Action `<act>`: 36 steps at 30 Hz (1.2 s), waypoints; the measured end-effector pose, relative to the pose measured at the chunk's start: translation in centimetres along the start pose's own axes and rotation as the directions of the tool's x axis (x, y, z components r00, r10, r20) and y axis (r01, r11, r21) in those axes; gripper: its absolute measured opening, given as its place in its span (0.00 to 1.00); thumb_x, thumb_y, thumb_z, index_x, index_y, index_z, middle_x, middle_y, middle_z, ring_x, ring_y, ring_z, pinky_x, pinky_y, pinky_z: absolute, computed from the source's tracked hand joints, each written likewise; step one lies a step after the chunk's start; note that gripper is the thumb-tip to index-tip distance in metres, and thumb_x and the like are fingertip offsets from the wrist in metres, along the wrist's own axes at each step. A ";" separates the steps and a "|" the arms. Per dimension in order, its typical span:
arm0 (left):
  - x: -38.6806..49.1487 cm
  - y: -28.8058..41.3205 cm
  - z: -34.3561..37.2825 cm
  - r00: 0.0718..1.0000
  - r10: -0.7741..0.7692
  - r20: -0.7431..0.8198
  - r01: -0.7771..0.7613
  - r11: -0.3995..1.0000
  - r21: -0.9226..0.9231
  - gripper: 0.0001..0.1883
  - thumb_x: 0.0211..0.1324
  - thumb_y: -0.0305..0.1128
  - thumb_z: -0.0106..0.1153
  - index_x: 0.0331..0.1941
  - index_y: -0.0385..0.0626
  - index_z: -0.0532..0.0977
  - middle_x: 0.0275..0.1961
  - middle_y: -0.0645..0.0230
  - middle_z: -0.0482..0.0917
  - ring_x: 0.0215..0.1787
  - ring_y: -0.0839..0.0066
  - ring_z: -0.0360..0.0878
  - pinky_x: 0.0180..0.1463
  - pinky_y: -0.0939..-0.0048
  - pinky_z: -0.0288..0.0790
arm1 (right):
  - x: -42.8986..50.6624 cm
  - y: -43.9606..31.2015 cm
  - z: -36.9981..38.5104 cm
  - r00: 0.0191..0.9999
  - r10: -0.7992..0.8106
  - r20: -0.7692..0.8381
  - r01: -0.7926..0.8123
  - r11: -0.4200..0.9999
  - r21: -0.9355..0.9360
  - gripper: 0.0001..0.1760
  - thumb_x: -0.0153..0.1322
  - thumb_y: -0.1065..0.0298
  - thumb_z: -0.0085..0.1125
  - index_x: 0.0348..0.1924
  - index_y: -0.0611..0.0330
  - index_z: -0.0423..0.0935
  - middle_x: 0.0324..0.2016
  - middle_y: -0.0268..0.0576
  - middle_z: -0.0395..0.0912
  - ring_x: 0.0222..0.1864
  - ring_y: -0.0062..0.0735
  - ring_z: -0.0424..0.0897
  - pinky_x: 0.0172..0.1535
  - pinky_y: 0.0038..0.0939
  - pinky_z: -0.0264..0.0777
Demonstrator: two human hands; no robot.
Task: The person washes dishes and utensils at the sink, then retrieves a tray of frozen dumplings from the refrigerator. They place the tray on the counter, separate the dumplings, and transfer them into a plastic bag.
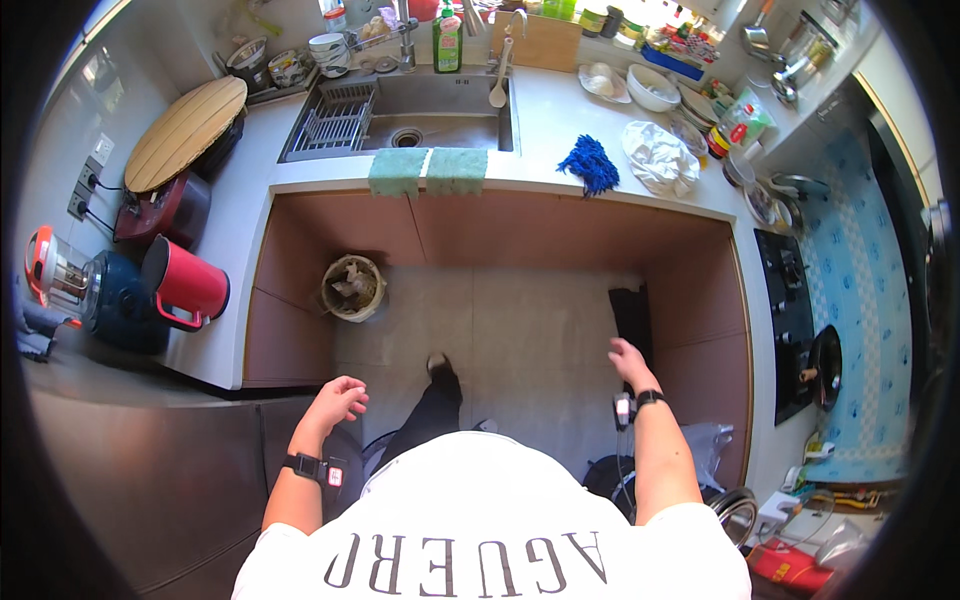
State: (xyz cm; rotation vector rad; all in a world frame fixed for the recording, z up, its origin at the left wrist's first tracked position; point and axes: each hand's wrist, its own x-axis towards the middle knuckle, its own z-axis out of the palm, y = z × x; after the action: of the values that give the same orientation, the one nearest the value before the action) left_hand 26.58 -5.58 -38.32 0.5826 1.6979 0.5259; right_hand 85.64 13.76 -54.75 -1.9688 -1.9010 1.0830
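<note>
My left hand (341, 403) is raised in front of my body at the left, its fingers loosely bent and holding nothing. Out to the right, my right hand (628, 360) hangs over the floor, fingers apart and empty. Both wrists wear a dark strap with a small device. Ahead of me a steel sink (442, 112) holds a metal dish rack (337, 120) on its left side. Two green cloths (456, 171) hang over its front edge. To the sink's right, a blue microfibre cloth (590, 165) lies beside a crumpled white cloth or bag (660, 157) on the counter.
A lined waste bin (353, 289) stands on the floor ahead, left of my stepping foot (439, 364). The left counter bears a red jug (191, 283) and a round wooden lid (186, 133). At right are a gas hob (781, 322) and a frying pan (827, 367). Cabinets enclose three sides.
</note>
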 end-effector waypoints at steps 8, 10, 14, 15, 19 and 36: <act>7.8 5.7 -3.2 0.998 -0.028 -0.063 0.018 0.989 -0.146 0.09 0.62 0.34 0.51 0.43 0.45 0.73 0.36 0.68 0.79 0.31 0.79 0.78 0.31 0.77 0.71 | 17.7 -18.2 -0.9 0.928 -0.324 -0.182 0.296 0.940 -0.168 0.34 0.65 0.62 0.61 0.64 0.45 0.61 0.59 0.55 0.63 0.60 0.53 0.65 0.61 0.41 0.63; 9.8 8.3 -4.2 0.997 -0.008 -0.074 -0.003 0.989 -0.149 0.09 0.62 0.34 0.51 0.43 0.45 0.73 0.36 0.68 0.79 0.32 0.79 0.78 0.31 0.77 0.71 | 22.4 -20.1 -3.0 0.871 -0.402 -0.280 0.343 0.909 -0.238 0.34 0.64 0.63 0.61 0.63 0.45 0.62 0.59 0.57 0.63 0.59 0.55 0.66 0.61 0.42 0.63; 12.5 12.6 -5.7 0.993 0.023 -0.113 -0.034 0.995 -0.095 0.10 0.62 0.33 0.51 0.44 0.44 0.72 0.37 0.67 0.79 0.32 0.79 0.78 0.31 0.78 0.71 | 31.4 -22.3 -8.2 0.818 -0.393 -0.419 0.269 0.906 -0.326 0.35 0.63 0.63 0.61 0.64 0.44 0.62 0.60 0.59 0.60 0.59 0.59 0.65 0.61 0.43 0.61; 12.8 13.5 -5.7 0.992 0.019 -0.126 -0.030 0.996 -0.089 0.10 0.62 0.33 0.51 0.44 0.44 0.72 0.37 0.67 0.79 0.32 0.78 0.78 0.31 0.78 0.71 | 33.3 -22.5 -9.0 0.835 -0.330 -0.441 0.198 0.927 -0.319 0.36 0.64 0.61 0.61 0.64 0.43 0.61 0.61 0.60 0.58 0.59 0.60 0.64 0.62 0.44 0.60; 14.1 15.5 -5.1 0.985 -0.071 -0.158 0.059 0.995 -0.078 0.11 0.61 0.34 0.52 0.45 0.44 0.73 0.37 0.68 0.79 0.33 0.79 0.77 0.33 0.77 0.71 | 39.8 -21.7 -7.0 0.907 -0.227 -0.356 0.074 0.916 -0.394 0.30 0.64 0.60 0.57 0.60 0.41 0.65 0.60 0.56 0.58 0.60 0.56 0.60 0.61 0.47 0.57; 27.7 34.8 7.7 1.000 0.011 -0.018 -0.018 0.868 -0.496 0.24 0.70 0.49 0.36 0.53 0.43 0.72 0.51 0.62 0.79 0.51 0.69 0.77 0.50 0.67 0.72 | 48.5 -23.1 -14.4 0.754 -0.655 -0.047 0.571 0.689 -0.445 0.21 0.62 0.65 0.62 0.50 0.46 0.77 0.58 0.48 0.67 0.59 0.58 0.63 0.63 0.48 0.57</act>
State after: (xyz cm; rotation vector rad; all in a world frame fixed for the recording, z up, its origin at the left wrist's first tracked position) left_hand 32.82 39.12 -38.77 0.2142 1.4889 0.9445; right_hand 71.82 67.22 -48.10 -1.2989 -2.5294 0.2914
